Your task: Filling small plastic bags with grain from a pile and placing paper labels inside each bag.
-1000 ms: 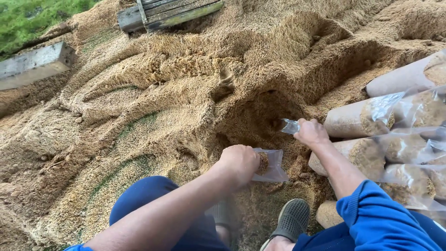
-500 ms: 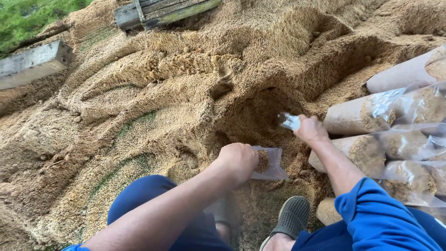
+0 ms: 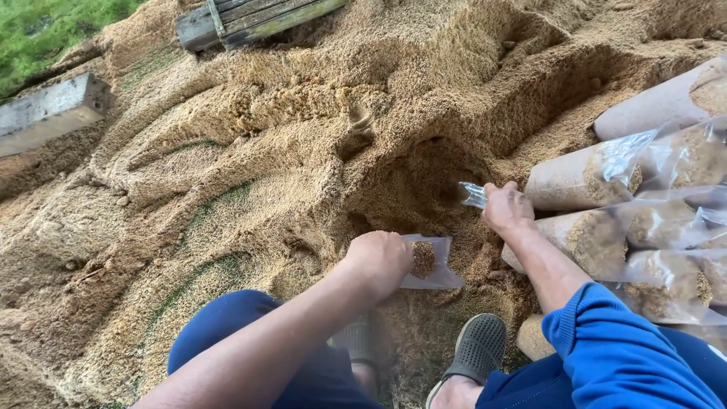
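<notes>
A broad mound of tan sawdust (image 3: 303,151) is seen outdoors, ridged and furrowed, with a dark hollow (image 3: 424,182) dug into its slope. A strip of green grass (image 3: 53,26) is visible at the upper left, a grey concrete block (image 3: 49,113) is lodged at the left edge, and weathered wooden planks (image 3: 250,19) are laid at the top.

A clear plastic bag (image 3: 428,261), partly filled with sawdust, is gripped by the closed fingers of the left hand (image 3: 379,261) just below the hollow. A crumpled piece of clear plastic (image 3: 473,195) is pinched in the closed fingers of the right hand (image 3: 507,210), at the hollow's right edge. Filled cylindrical bags (image 3: 628,204) are stacked on their sides just beside that hand. A grey perforated shoe (image 3: 473,352) is planted in the sawdust below.
</notes>
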